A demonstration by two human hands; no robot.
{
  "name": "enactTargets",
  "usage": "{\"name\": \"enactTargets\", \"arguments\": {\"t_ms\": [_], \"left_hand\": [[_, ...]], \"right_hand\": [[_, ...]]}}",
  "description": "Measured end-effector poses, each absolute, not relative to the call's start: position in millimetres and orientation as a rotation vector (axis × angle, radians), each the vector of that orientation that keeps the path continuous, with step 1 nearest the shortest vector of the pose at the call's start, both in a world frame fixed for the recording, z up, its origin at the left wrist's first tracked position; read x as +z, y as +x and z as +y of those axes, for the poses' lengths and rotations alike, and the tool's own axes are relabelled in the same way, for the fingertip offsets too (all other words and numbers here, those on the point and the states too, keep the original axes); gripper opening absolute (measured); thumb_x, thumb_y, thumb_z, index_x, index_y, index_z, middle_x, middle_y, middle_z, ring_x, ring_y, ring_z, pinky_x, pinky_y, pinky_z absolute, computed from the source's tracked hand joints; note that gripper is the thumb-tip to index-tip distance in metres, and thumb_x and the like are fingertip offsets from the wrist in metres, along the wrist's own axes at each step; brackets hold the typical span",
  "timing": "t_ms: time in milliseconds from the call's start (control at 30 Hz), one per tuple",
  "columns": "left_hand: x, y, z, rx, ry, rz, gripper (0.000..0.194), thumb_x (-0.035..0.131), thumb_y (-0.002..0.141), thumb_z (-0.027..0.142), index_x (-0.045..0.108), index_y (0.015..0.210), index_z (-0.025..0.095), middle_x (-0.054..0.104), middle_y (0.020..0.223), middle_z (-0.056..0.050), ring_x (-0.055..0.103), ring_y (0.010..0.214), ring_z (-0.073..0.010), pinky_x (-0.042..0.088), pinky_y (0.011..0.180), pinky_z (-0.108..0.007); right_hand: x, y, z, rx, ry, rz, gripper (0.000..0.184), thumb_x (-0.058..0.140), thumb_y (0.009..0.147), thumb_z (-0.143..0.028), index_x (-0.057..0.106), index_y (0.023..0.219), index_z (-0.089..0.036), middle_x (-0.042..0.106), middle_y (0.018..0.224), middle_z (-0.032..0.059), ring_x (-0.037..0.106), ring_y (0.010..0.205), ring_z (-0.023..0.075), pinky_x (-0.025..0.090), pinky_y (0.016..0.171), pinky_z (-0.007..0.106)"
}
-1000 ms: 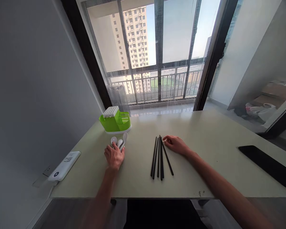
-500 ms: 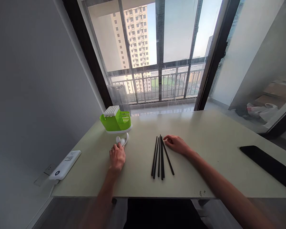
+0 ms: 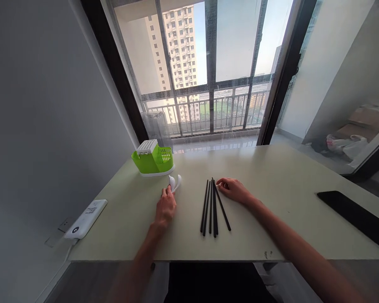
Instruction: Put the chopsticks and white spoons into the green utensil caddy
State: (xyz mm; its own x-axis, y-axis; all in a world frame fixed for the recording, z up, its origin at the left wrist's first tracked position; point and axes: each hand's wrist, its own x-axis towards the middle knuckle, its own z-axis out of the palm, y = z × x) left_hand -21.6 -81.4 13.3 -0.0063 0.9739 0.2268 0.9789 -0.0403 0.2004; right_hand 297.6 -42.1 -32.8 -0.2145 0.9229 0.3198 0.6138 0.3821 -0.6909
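My left hand [image 3: 166, 205] is closed around the handles of white spoons [image 3: 174, 183]. Their curved bowls stick out past my fingers, just above the table and in front of the green-and-white utensil holder [image 3: 153, 160]. My fingers hide the handles, so I cannot tell how many there are. Several black chopsticks [image 3: 206, 208] lie on the table between my hands, roughly side by side, with one slanting off to the right. Beside their far ends rests my right hand [image 3: 233, 190], fingers curled and the tips drawn together in a pinch; what they hold, if anything, is too small to make out.
A white power bank [image 3: 86, 219] with a cable lies at the table's left edge by the wall. On the right lies a long black flat object [image 3: 355, 216]. The pale table [image 3: 265, 168] ends at a glass sliding door [image 3: 236, 46] beyond it.
My left hand has moved to the right with the white spoons, which have turned with it and drawn closer together. My right hand and the chopsticks are where they were.
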Motion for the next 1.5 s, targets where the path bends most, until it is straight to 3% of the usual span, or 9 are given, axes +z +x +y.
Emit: {"name": "enactTargets", "arguments": {"t_ms": [133,367,567,733,867,1133,1267,1400,1500], "left_hand": [[24,19,-84,-0.567,-2.374,-2.066,0.041,0.033,0.106,0.025,0.045,0.143,0.012,0.061,0.125,-0.016,0.068,0.099,-0.0217,0.052,0.084,-0.029],[38,109,-88,-0.881,-2.774,-1.851,0.040,0.033,0.105,0.026,0.046,0.142,0.016,0.060,0.127,-0.017,0.066,0.108,-0.0235,0.051,0.093,-0.032],[33,160,-98,-0.600,-2.939,-1.863,0.054,0.042,0.097,0.018,0.035,0.150,0.013,0.051,0.137,-0.022,0.070,0.094,-0.0270,0.054,0.085,-0.037],[29,176,-101,-0.558,-3.021,-1.810,0.061,0.045,0.090,0.014,0.033,0.149,0.006,0.047,0.141,-0.027,0.068,0.104,-0.0346,0.054,0.088,-0.042],[22,178,-104,-0.602,-3.086,-1.718,0.065,0.047,0.091,0.020,0.030,0.152,0.006,0.043,0.146,-0.028,0.064,0.114,-0.0367,0.052,0.095,-0.044],[15,175,-116,-0.587,-3.122,-1.589,0.056,0.055,0.092,0.036,0.050,0.140,0.007,0.061,0.127,-0.023,0.061,0.117,-0.0355,0.050,0.099,-0.044],[22,160,-102,-0.673,-3.029,-1.485,0.042,0.058,0.094,0.044,0.066,0.122,0.014,0.067,0.121,-0.017,0.060,0.116,-0.0329,0.048,0.102,-0.045],[44,125,-63,-0.930,-2.734,-1.502,0.033,0.058,0.096,0.042,0.068,0.118,0.020,0.069,0.117,-0.011,0.058,0.116,-0.0289,0.045,0.104,-0.044],[67,85,-23,-1.019,-2.436,-1.535,0.028,0.057,0.096,0.037,0.068,0.115,0.019,0.067,0.118,-0.013,0.056,0.116,-0.0303,0.043,0.104,-0.046]], "right_hand": [[-32,295,-39,0.677,-1.273,-1.794,0.032,0.056,0.091,-0.050,0.071,0.100,-0.024,0.071,0.086,0.0028,0.061,0.074,0.0168,0.048,0.074,0.031],[-16,294,-39,0.998,-1.050,-1.519,0.064,0.035,0.097,-0.066,0.039,0.145,-0.023,0.067,0.123,0.0123,0.069,0.098,0.0208,0.058,0.077,0.035],[-8,300,-47,1.054,-1.004,-1.365,0.077,0.066,0.085,-0.060,0.031,0.146,-0.030,0.067,0.119,0.0061,0.067,0.098,0.0201,0.056,0.091,0.038],[-13,304,-44,1.002,-1.069,-1.302,0.066,0.069,0.082,-0.056,0.042,0.136,-0.030,0.068,0.110,0.0020,0.066,0.084,0.0176,0.056,0.081,0.035],[-22,310,-36,0.944,-1.168,-1.328,0.043,0.061,0.085,-0.047,0.057,0.122,-0.026,0.069,0.100,0.0014,0.064,0.075,0.0165,0.054,0.074,0.032],[-36,323,-25,0.780,-1.348,-1.499,0.030,0.052,0.084,-0.035,0.069,0.107,-0.025,0.071,0.083,-0.0005,0.058,0.061,0.0141,0.048,0.064,0.028],[-38,325,-24,0.693,-1.382,-1.613,0.031,0.053,0.084,-0.034,0.069,0.108,-0.024,0.070,0.076,-0.0019,0.060,0.064,0.0156,0.047,0.067,0.028],[-40,322,-25,0.580,-1.402,-1.701,0.032,0.055,0.084,-0.035,0.069,0.111,-0.025,0.070,0.079,-0.0010,0.062,0.075,0.0182,0.047,0.075,0.030],[-41,319,-25,0.525,-1.388,-1.755,0.031,0.053,0.086,-0.034,0.069,0.110,-0.024,0.071,0.087,0.0016,0.063,0.081,0.0195,0.047,0.079,0.031]]}}
